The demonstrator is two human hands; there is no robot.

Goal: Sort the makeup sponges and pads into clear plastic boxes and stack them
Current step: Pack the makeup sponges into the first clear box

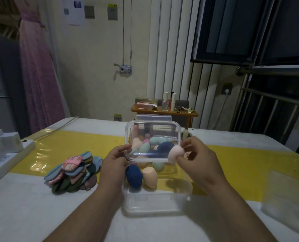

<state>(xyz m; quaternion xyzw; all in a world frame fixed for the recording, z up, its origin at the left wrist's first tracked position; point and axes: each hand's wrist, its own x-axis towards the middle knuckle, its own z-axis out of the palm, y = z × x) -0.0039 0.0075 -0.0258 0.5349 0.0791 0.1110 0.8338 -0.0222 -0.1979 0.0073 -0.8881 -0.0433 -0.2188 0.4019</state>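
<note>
Underlying the clear box (155, 209) lies yellow sheeting (75, 145) (glossy).

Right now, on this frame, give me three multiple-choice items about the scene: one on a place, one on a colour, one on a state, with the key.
1. Where does the pile of pads lie?
A. On the table, left of the lower box
B. Inside the lower box
C. On the wooden shelf behind

2. What colour is the sponge in the right hand?
A. Navy
B. Pale pink
C. Green

3. What is the left hand doing?
A. Resting flat on the table
B. Picking up a pad
C. Holding up a clear box

Key: 1 A, the pile sits on the table beside the left forearm. 2 B, the fingers pinch a pale pink sponge. 3 C, the thumb and fingers grip the near left corner of the clear box, which is raised above the lower box.
</note>
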